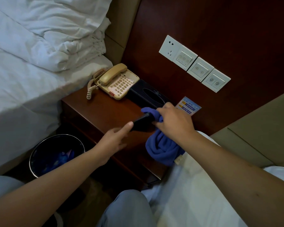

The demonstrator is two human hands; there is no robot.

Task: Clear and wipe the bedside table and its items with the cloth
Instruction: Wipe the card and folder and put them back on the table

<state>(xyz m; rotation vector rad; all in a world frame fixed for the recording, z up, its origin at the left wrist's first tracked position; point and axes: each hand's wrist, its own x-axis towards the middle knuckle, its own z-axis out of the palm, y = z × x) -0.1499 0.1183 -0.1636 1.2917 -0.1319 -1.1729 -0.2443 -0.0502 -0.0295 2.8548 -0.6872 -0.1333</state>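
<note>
A dark wooden bedside table (103, 110) stands between two beds. My left hand (115, 140) holds the near end of a slim black object, perhaps a remote control (142, 122), above the table top. My right hand (174, 122) grips a blue cloth (162, 148) bunched round the far end of that object; the cloth's loose part hangs over the table's right edge. At the back of the table sit a beige corded telephone (116, 82) and a black tissue box (149, 95). A blue printed card (189, 106) leans against the wall behind my right hand.
A round black waste bin (39, 154) with blue rubbish inside stands on the floor left of the table. White bedding (31, 54) fills the left; another white-sheeted bed (195, 185) lies at the right. A socket and switch panel (193, 63) is on the wooden wall.
</note>
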